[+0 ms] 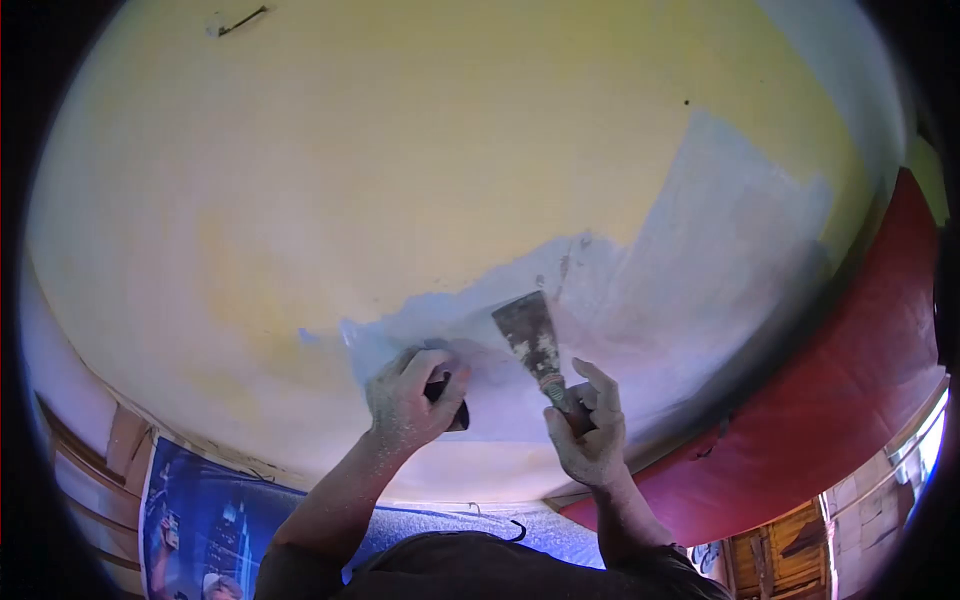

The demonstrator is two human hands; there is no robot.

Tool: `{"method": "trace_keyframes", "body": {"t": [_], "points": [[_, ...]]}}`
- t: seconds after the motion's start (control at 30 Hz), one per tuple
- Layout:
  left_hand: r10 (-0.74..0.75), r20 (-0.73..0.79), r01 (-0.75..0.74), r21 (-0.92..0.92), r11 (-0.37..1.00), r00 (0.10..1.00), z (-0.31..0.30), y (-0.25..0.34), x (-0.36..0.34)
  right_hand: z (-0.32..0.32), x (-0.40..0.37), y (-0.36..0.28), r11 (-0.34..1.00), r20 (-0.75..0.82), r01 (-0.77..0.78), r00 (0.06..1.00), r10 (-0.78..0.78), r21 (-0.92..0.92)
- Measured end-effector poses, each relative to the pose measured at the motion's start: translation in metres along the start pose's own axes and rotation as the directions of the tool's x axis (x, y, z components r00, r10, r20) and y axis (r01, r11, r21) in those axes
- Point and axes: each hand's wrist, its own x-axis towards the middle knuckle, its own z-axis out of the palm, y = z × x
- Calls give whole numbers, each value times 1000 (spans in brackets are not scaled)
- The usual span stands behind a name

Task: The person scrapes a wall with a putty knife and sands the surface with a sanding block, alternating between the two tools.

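Note:
My right hand (588, 435) grips the dark handle of a putty knife (530, 330), its broad blade spotted with pale dried filler and pointing up and slightly left. The blade overlaps the smeared patch on the wall in this view. To the left, my left hand (408, 398) is closed around a dark, straight-edged block (452, 405), mostly covered by the fingers; I cannot tell its exact kind. Pale dust coats both hands and forearms. Before me the yellow wall (400, 150) carries a whitish-grey patch of filler (700, 230) across its lower middle and right side.
A red sheet (800, 420) curves along the right side. Low on the left hangs a blue printed sheet (220, 520). A short wire (243, 20) sticks out of the surface at upper left. Wooden boards (780, 555) show at lower right.

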Motion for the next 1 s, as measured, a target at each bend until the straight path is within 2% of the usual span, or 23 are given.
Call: {"method": "trace_keyframes", "body": {"t": [0.03, 0.1, 0.13, 0.17, 0.23, 0.37, 0.43, 0.67, 0.7, 0.9, 1.0], "points": [[30, 1, -30, -34, 999, 1000, -1, 7, 12, -9, 2, -9, 992, 0, -32, 999, 32, -122], [177, -3, -177, -6, 984, 984, 19, 25, 42, -29, 22, 2, 952, -28, 159, 985, -172, -262], [241, -11, -241, 8, 970, 970, 27, 37, 49, -33, 22, -6, 924, -27, 201, 975, -222, -326], [346, -43, -345, 38, 938, 937, 27, 47, 54, -38, 22, -13, 889, -25, 240, 962, -271, -389], [552, -73, -544, 108, 832, 831, 49, 62, 86, -56, 27, -12, 854, 0, 216, 969, -245, -472], [740, 58, -736, 175, 653, 670, 28, 58, 130, -50, 31, -29, 799, -20, 251, 950, -312, -547], [724, 135, -736, 131, 664, 677, 88, 70, 135, -88, 40, 19, 808, -14, 170, 976, -215, -564], [721, 232, -758, 183, 626, 652, 94, 76, 138, -92, 44, 11, 757, 89, 124, 992, -87, -642], [717, 239, -756, 200, 623, 655, 96, 76, 137, -90, 40, 22, 770, 54, 88, 996, -70, -631], [708, 217, -739, 246, 627, 673, 102, 86, 138, -96, 44, 8, 793, 42, 118, 992, -116, -598], [686, 253, -730, 294, 617, 682, 100, 88, 134, -92, 41, 21, 813, 8, 254, 956, -293, -525]]}}
